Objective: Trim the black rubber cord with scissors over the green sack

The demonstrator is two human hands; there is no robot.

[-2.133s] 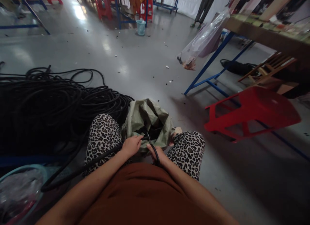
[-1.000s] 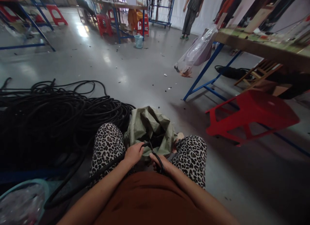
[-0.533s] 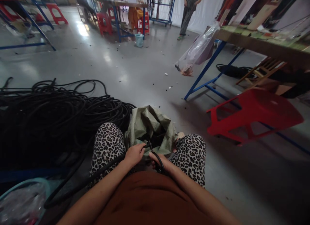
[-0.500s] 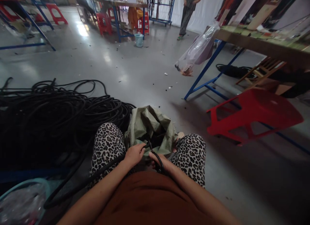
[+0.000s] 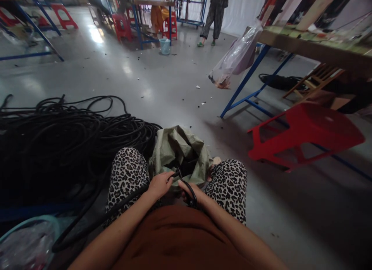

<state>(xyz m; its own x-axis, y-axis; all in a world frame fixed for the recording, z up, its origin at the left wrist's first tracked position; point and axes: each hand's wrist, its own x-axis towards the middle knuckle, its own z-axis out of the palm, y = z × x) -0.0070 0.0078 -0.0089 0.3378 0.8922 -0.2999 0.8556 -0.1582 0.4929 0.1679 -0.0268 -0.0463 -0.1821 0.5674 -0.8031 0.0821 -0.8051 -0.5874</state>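
Observation:
My left hand (image 5: 161, 184) is closed round a black cord (image 5: 132, 195), whose end pokes out past my fingertips. In my right hand (image 5: 193, 192) is a pair of black-handled scissors (image 5: 192, 194), with the blades up against the cord's end. Both hands are over the near rim of an olive woven sack (image 5: 162, 146), which stands between my knees. Dark contents inside it are too dim to make out. From my left hand the cord runs back past my left leg and loops down at the lower left.
A large heap of black cord (image 5: 87, 134) lies to the left. At the lower left is a teal basin (image 5: 55, 227) with clear plastic inside. A red stool (image 5: 322, 126) and a blue-legged table (image 5: 305, 49) are at the right. Beyond, a person (image 5: 216, 16) stands near a light-blue bucket (image 5: 164, 47).
The scissor blades have shifted slightly against the cord's end; both hands keep nearly the same place. The person in the background has stepped to the left.

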